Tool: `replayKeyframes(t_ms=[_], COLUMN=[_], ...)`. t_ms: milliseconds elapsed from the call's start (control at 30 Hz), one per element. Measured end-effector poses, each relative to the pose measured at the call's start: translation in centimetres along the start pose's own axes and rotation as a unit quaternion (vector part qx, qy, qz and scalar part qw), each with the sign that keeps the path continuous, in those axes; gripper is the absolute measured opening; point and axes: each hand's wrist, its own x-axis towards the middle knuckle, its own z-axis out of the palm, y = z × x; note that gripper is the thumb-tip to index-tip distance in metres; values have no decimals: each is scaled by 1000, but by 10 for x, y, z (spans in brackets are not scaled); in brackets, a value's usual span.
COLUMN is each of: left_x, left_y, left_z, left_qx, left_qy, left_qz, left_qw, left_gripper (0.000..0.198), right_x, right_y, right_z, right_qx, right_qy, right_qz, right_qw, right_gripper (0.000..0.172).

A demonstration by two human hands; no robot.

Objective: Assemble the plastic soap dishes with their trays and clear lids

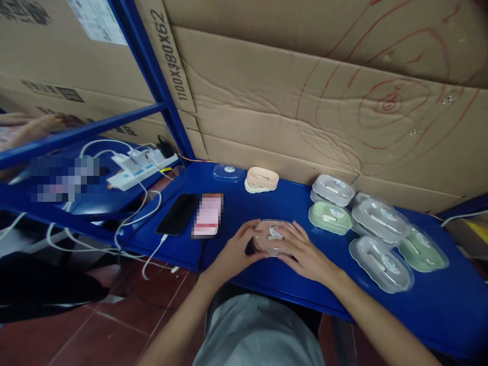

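Note:
In front of my body a pinkish-beige soap box (pixel 263 244) with a clear lid and a round sticker sits at the blue table's near side. My left hand (pixel 240 247) grips its left end, thumb at the near edge and fingers along the far side. Across the lid's right part lie the fingers of my right hand (pixel 305 252), with the thumb at the near rim. Beyond the hands are a loose clear lid (pixel 229 173) and a peach tray (pixel 263 177) resting on a cream piece.
Several grey lidded boxes (pixel 381 264) and green ones (pixel 330 217) stand at the right, some stacked. Two phones (pixel 177 214) lie left of my hands. A power strip (pixel 141 170) with trailing white cables is farther left, near another person's arm (pixel 34 127). Cardboard (pixel 259 101) walls the back.

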Motion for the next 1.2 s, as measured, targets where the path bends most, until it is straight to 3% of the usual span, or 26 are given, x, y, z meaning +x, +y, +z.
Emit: replayKeyframes(t_ms=[333, 533, 700, 833, 900, 967, 1067, 1133, 1200], left_x=[-2, -5, -6, 0, 15, 42, 98, 134, 160], left_y=[6, 2, 1, 10, 10, 1, -26, -47, -63], left_z=[1, 2, 6, -10, -32, -58, -96, -112, -117], left_qx=[50, 59, 40, 35, 89, 187, 323, 352, 375], left_qy=[-11, -6, -10, -60, -74, -51, -44, -35, -41], left_qz=[-20, -17, -23, 29, 48, 40, -41, -83, -123], left_qw=[999, 998, 999, 997, 992, 980, 944, 932, 918], left_gripper=[53, 58, 52, 57, 56, 52, 51, 53, 57], right_x=[-5, -8, -3, -18, -37, -59, -78, -70, -41], right_y=[4, 3, -2, -12, -18, -22, -27, -31, -34], right_z=[13, 14, 7, -3, -8, -14, -23, -26, -24], right_qx=[-95, -85, -51, -73, -99, -131, -172, -178, -163], right_qy=[-11, 12, -8, -20, -19, -7, 49, 90, 97], right_qz=[-25, -48, -13, 36, 74, 120, 192, 217, 219], right_qw=[995, 995, 999, 996, 992, 984, 965, 956, 957], right_gripper=[66, 62, 50, 56, 61, 66, 74, 81, 84])
